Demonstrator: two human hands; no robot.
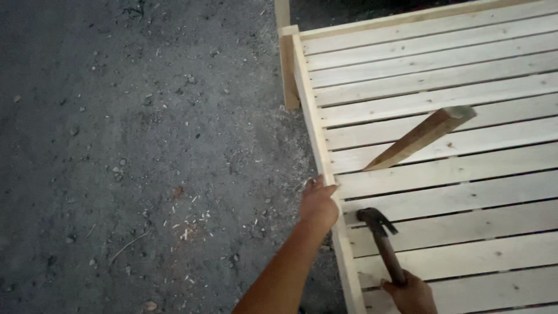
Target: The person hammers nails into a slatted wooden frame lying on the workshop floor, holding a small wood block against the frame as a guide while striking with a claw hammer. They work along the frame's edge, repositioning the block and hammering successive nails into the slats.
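In the head view, the left hand [318, 203] gripped the near left edge rail of the pale slatted frame [442, 93]. The right hand [411, 293] was wrapped around a hammer [381, 232] over the near slats. A loose wooden stick [421, 138] lay farther right.

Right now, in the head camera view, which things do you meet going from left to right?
Grey gravel ground with wood chips → left hand on the pale wooden side rail → dark-headed claw hammer → loose slanted wooden stick.

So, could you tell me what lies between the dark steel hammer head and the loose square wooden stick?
In the head view, only pale slats and dark gaps lie between hammer head and stick.
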